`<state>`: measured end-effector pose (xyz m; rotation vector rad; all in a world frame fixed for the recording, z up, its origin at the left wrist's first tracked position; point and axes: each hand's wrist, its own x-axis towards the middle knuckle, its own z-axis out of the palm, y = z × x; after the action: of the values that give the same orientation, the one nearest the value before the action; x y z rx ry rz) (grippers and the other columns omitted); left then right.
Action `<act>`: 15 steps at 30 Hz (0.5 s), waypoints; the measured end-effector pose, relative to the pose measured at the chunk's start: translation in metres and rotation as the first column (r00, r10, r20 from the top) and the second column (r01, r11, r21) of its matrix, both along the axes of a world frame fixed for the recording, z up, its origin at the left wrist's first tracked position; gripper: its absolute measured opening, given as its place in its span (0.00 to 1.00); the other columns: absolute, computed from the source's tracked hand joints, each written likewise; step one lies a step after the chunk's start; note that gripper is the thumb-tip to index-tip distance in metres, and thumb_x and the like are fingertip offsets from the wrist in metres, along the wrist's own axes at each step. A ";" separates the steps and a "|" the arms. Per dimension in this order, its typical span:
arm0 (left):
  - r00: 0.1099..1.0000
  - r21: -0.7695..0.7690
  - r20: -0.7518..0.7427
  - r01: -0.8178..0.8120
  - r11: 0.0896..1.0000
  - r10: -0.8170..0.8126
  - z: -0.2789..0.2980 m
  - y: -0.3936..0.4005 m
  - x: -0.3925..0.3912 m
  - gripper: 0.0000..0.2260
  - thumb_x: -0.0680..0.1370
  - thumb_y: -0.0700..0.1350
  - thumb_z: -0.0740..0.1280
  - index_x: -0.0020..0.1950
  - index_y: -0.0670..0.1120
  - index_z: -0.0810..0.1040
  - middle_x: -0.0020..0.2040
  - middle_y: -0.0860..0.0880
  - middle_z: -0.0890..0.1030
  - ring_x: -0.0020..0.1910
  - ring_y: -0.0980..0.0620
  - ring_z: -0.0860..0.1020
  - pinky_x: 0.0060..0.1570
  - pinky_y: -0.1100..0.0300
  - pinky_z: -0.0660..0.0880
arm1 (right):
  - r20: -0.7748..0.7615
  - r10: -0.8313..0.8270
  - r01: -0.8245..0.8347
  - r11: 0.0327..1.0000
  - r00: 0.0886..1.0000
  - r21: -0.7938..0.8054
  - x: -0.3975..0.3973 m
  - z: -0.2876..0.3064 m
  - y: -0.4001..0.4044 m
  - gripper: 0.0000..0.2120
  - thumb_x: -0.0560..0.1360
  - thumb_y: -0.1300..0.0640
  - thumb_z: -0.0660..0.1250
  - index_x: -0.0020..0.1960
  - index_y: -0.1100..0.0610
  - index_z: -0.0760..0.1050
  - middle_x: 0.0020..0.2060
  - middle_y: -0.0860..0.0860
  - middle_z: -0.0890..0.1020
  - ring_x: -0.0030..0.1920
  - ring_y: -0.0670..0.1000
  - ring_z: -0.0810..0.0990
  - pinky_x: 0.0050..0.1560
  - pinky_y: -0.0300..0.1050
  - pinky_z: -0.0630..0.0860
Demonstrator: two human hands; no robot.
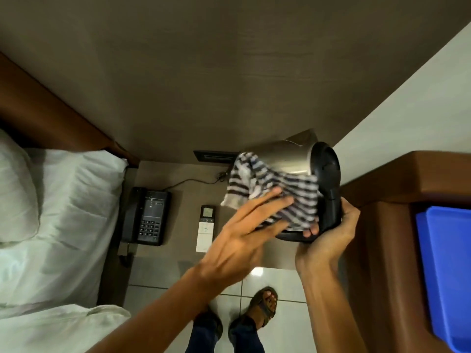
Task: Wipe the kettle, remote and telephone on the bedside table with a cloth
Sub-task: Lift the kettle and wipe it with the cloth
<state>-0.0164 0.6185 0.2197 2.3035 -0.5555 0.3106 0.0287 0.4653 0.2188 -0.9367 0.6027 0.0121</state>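
Observation:
A steel kettle (288, 156) with a black lid and handle is tipped on its side, lifted above the bedside table (178, 200). My right hand (328, 238) grips its black handle from below. My left hand (244, 238) presses a black-and-white striped cloth (275, 192) flat against the kettle's side, fingers spread. A black telephone (147, 216) lies at the table's left. A white remote (206, 228) with a small screen lies in the middle of the table, just left of my left hand.
A bed with white sheets and pillow (51, 212) fills the left. A brown wooden ledge (407, 179) and a blue bin (448, 276) stand at the right. A wall socket plate (214, 156) sits behind the table. My sandalled feet (262, 309) stand on white floor tiles.

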 end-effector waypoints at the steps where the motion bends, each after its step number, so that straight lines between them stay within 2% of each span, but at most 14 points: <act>1: 0.999 0.006 0.012 -0.033 0.999 0.033 -0.004 0.009 -0.004 0.16 0.81 0.29 0.62 0.64 0.39 0.84 0.76 0.42 0.74 0.81 0.42 0.66 0.76 0.40 0.71 | -0.012 0.005 -0.005 1.000 1.000 -0.004 0.000 0.003 0.003 0.18 0.74 0.40 0.64 0.32 0.49 0.75 0.22 0.47 0.67 0.21 0.46 0.64 0.22 0.41 0.63; 5: 0.965 -0.177 0.018 -0.255 0.950 0.262 0.007 -0.001 0.016 0.15 0.84 0.32 0.61 0.67 0.40 0.81 0.78 0.42 0.72 0.82 0.40 0.65 0.81 0.45 0.65 | 0.009 -0.041 0.040 0.998 0.999 0.052 0.001 0.012 0.017 0.20 0.77 0.42 0.62 0.31 0.50 0.74 0.23 0.46 0.67 0.22 0.46 0.65 0.25 0.42 0.67; 7: 0.980 -0.150 0.061 -0.181 0.972 0.192 0.009 -0.015 0.019 0.17 0.82 0.29 0.62 0.68 0.41 0.81 0.79 0.42 0.72 0.83 0.40 0.63 0.82 0.45 0.63 | 0.021 -0.069 0.066 0.992 0.997 0.109 0.002 0.015 0.014 0.21 0.79 0.42 0.60 0.30 0.50 0.73 0.23 0.46 0.66 0.21 0.46 0.64 0.23 0.41 0.66; 9: 0.991 -0.075 0.096 -0.085 0.994 0.092 0.004 -0.008 0.010 0.17 0.81 0.29 0.63 0.66 0.41 0.83 0.78 0.42 0.73 0.82 0.41 0.65 0.80 0.43 0.66 | 0.033 -0.063 0.060 0.994 0.997 0.090 0.001 0.019 0.007 0.22 0.79 0.42 0.60 0.30 0.50 0.72 0.22 0.46 0.66 0.21 0.46 0.63 0.22 0.41 0.65; 10: 0.987 -0.074 0.089 -0.127 0.989 0.133 0.000 0.001 0.007 0.17 0.81 0.29 0.63 0.65 0.41 0.84 0.77 0.42 0.73 0.80 0.40 0.68 0.77 0.41 0.70 | 0.035 -0.059 0.057 0.997 0.998 0.048 0.001 0.021 0.004 0.22 0.79 0.42 0.60 0.29 0.50 0.71 0.22 0.46 0.66 0.21 0.47 0.62 0.23 0.42 0.64; 11: 0.969 -0.102 0.044 -0.237 0.966 0.243 -0.001 0.006 0.006 0.18 0.80 0.28 0.64 0.65 0.42 0.83 0.76 0.41 0.74 0.78 0.39 0.71 0.74 0.40 0.73 | 0.032 -0.054 0.055 0.999 0.998 -0.003 0.000 0.022 0.002 0.22 0.79 0.42 0.60 0.29 0.50 0.71 0.23 0.47 0.65 0.22 0.48 0.62 0.25 0.43 0.64; 13: 0.879 -0.198 -0.107 -0.476 0.857 0.464 0.009 0.003 0.013 0.24 0.77 0.27 0.65 0.70 0.45 0.80 0.77 0.44 0.73 0.77 0.42 0.72 0.72 0.43 0.75 | 0.024 -0.058 0.059 0.996 0.998 -0.071 -0.004 0.022 0.004 0.23 0.80 0.43 0.59 0.28 0.49 0.71 0.23 0.47 0.65 0.22 0.49 0.61 0.28 0.44 0.64; 14: 0.872 -0.215 -0.104 -0.489 0.845 0.478 0.016 -0.004 0.017 0.25 0.77 0.28 0.65 0.72 0.46 0.79 0.78 0.45 0.73 0.78 0.43 0.71 0.75 0.46 0.73 | 0.026 -0.067 0.069 0.995 0.997 -0.068 -0.006 0.022 0.007 0.23 0.81 0.44 0.59 0.28 0.50 0.71 0.23 0.47 0.64 0.23 0.49 0.61 0.28 0.44 0.64; 15: 0.910 -0.204 -0.048 -0.413 0.888 0.412 0.019 -0.013 0.018 0.24 0.78 0.29 0.64 0.71 0.46 0.79 0.79 0.45 0.72 0.80 0.44 0.69 0.78 0.49 0.70 | 0.030 -0.080 0.081 0.996 0.996 -0.048 -0.007 0.022 0.008 0.23 0.81 0.44 0.59 0.29 0.50 0.70 0.23 0.47 0.64 0.23 0.49 0.61 0.27 0.44 0.63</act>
<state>0.0015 0.6059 0.2387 2.1961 -0.0158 0.5422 0.0218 0.4736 0.2410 -0.9583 0.6168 -0.0880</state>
